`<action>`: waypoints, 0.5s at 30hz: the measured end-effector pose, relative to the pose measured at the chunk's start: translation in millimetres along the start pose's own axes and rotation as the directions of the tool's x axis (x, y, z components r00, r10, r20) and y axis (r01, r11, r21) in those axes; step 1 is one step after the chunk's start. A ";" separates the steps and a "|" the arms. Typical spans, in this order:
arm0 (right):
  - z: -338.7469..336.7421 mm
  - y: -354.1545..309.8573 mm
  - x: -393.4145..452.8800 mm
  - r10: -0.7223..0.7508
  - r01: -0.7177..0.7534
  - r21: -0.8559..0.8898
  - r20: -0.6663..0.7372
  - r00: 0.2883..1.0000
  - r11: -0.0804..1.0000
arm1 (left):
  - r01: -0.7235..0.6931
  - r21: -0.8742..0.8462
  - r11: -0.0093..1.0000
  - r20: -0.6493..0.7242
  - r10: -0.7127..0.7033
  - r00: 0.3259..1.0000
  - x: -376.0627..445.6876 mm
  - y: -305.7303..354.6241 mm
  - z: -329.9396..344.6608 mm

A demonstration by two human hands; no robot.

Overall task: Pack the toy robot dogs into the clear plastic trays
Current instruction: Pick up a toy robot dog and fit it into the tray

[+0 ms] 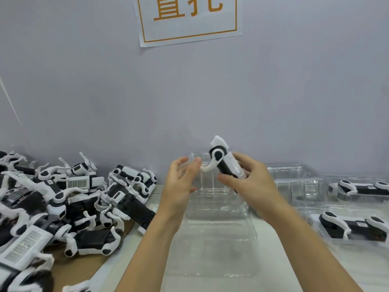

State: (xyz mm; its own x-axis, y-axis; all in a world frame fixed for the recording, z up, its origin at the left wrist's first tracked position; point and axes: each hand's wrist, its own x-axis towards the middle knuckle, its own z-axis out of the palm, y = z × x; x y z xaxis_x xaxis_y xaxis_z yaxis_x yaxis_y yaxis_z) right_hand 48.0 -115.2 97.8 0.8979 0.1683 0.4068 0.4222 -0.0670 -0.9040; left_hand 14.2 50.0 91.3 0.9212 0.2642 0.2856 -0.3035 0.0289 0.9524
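My right hand (pixel 250 178) grips a black-and-white toy robot dog (pixel 223 161), held tilted up above the table in the middle of the view. My left hand (pixel 181 182) is beside it with fingers spread, and its fingertips touch one white leg of the dog. Below both hands a clear plastic tray (pixel 212 234) lies on the table with nothing visible in it. At the right, two clear trays each hold a dog, one nearer (pixel 353 227) and one farther back (pixel 362 187).
A heap of several loose robot dogs (pixel 69 203) covers the left of the table on brown cardboard (pixel 84 268). More clear trays (pixel 294 180) are stacked behind my right hand. A grey wall with a paper sign (pixel 187 17) stands close behind.
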 end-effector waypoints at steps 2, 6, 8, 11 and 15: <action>3.1 0.5 -0.1 -0.039 0.046 -0.152 0.047 0.998 0.987 | -0.048 0.008 0.999 -0.023 0.048 0.999 1.9 2.9 -3.8; 11.1 -1.6 -4.2 -0.129 0.182 -0.312 0.185 0.974 0.932 | -0.040 0.086 0.996 0.103 0.031 0.994 2.0 1.6 -12.1; 13.3 -2.8 -5.4 -0.174 0.245 -0.313 0.239 0.955 0.917 | -0.046 0.093 0.995 0.165 0.030 0.986 0.5 -2.0 -12.0; 13.2 -5.8 -6.3 -0.226 0.293 -0.309 0.237 0.945 0.905 | -0.074 0.076 0.994 0.162 0.061 0.985 -0.4 -5.1 -9.5; 12.6 -4.2 -6.0 -0.253 0.303 -0.272 0.202 0.946 0.914 | -0.149 0.058 0.987 0.138 0.140 0.980 -1.2 -7.0 -6.6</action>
State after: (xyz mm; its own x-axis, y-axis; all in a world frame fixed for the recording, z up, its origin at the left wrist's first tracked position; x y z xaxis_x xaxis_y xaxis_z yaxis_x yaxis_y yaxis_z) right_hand 39.2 -103.6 97.4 0.7172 0.3748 0.5875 0.6914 -0.2773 -0.6672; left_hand 13.6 55.9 83.6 0.8942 0.1301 0.4284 -0.4232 -0.0665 0.9036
